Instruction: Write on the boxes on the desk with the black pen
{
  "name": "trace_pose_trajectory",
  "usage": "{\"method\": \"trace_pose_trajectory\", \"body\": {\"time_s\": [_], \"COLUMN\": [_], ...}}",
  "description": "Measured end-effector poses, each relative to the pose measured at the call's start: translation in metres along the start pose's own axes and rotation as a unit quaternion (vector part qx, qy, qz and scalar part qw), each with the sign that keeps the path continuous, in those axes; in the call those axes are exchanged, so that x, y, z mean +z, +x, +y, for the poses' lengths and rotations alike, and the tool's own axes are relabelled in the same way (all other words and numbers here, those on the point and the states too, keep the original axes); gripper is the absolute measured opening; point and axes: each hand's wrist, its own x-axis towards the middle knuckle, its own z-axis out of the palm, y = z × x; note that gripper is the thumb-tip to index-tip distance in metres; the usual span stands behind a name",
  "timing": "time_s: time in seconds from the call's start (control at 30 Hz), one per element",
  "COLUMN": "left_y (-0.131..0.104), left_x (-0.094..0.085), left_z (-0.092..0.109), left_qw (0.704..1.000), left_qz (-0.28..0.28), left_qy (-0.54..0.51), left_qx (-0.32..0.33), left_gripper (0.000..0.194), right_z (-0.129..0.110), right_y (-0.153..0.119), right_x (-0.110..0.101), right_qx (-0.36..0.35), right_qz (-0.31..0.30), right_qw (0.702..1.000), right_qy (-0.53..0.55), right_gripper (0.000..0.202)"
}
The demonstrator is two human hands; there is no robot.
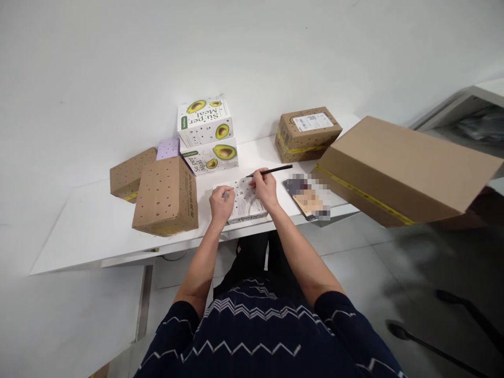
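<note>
A small white printed box (246, 205) lies flat near the table's front edge, between my two hands. My right hand (264, 188) is closed around a black pen (280, 169), whose shaft points out to the right, and it rests over the box's right part. At the box's left side, my left hand (222, 203) is closed, with its fingers curled and the thumb toward the box. What sits inside those fingers, if anything, cannot be made out. A phone (300, 198) with a blurred-out screen lies just right of my right hand.
Two white avocado-print boxes (207, 123) stand stacked against the wall. Brown dotted cartons (159, 194) and a lilac box (167, 148) are at the left. A taped carton (309, 137) with a label and a large brown carton (397, 173) stand at the right.
</note>
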Motion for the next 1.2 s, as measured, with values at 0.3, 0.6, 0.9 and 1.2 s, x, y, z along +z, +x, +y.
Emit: {"method": "trace_pose_trajectory", "body": {"time_s": [0.3, 0.6, 0.9, 1.2], "left_y": [0.001, 0.001, 0.0, -0.001], "left_x": [0.0, -0.001, 0.0, -0.002], "left_z": [0.003, 0.004, 0.003, 0.007], "left_qw": [1.0, 1.0, 1.0, 1.0], "left_qz": [-0.012, -0.017, -0.012, -0.012], "left_qy": [0.005, 0.004, -0.006, -0.001], "left_qx": [-0.011, -0.008, -0.004, -0.01], "left_gripper": [0.011, 0.011, 0.011, 0.011], "right_z": [0.023, 0.02, 0.032, 0.044], "right_y": [0.008, -0.016, -0.03, -0.033], "right_x": [-0.06, -0.057, -0.124, -0.126], "right_qx": [0.061, 0.099, 0.086, 0.068], "right_qz": [-0.01, -0.103, 0.075, 0.088], "right_qw": [0.945, 0.845, 0.786, 0.803], "right_qy": [-0.321, -0.515, -0.608, -0.586], "right_gripper": [0.016, 0.04, 0.065, 0.062]}}
